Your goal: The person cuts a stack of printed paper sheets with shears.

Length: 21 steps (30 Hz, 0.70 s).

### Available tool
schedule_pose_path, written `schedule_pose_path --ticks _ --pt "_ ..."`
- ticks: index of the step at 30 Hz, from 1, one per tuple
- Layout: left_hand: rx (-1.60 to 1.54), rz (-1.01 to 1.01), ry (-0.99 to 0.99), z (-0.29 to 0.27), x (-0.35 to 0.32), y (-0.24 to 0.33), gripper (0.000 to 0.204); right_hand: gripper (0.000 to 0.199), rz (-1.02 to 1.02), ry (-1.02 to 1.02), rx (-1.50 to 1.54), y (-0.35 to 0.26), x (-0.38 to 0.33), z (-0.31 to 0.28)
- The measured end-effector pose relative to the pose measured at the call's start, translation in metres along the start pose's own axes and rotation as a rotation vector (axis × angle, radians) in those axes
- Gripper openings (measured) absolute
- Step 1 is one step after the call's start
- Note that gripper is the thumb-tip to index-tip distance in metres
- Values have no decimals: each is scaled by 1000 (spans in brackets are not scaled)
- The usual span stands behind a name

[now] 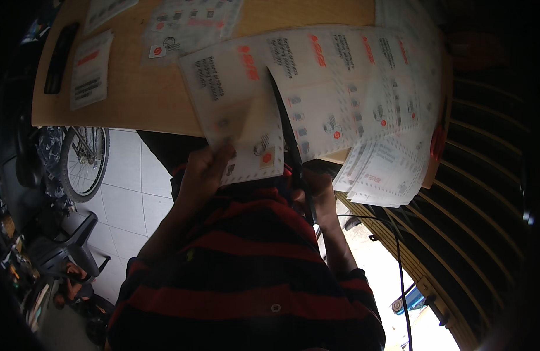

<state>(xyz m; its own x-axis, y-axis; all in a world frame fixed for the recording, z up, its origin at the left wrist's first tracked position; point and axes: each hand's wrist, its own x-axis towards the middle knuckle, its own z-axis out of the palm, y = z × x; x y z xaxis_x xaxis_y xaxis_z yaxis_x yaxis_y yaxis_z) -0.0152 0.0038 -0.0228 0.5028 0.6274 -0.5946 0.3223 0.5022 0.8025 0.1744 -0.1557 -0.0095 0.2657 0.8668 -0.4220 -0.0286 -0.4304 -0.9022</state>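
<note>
A large whitish, see-through printed sheet (334, 76) spans the table's near edge, with red and black print in repeated panels. Dark scissors (290, 131) run into it from the near side, their blades along the line between the first panel and the others. My right hand (318, 188) is closed around the scissors' handles, close to my body. To the left, my left hand (205, 168) pinches the near corner of the left panel (238, 111), thumb on top. A gap shows between that panel and the rest of the sheet at the blades.
Smaller printed pieces (91, 73) lie at the wooden table's (147, 102) left side, with more sheets (191, 26) beyond. A fanned stack (390, 172) overhangs the right edge near a red object (438, 140). Around are a bicycle wheel (86, 164), chair (71, 245), slatted metal (486, 193) and cable (401, 281).
</note>
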Motion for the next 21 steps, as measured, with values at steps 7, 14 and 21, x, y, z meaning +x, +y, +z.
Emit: schedule_pose_path --ticks 7,14,21 --pt "16 55 -21 -3 3 -6 32 37 8 -6 -21 -11 9 1" --pt "37 -5 -21 -6 3 -5 33 34 -14 -5 -2 -15 11 1" --pt "22 57 -5 -6 4 -11 32 34 93 -29 66 -21 14 0"
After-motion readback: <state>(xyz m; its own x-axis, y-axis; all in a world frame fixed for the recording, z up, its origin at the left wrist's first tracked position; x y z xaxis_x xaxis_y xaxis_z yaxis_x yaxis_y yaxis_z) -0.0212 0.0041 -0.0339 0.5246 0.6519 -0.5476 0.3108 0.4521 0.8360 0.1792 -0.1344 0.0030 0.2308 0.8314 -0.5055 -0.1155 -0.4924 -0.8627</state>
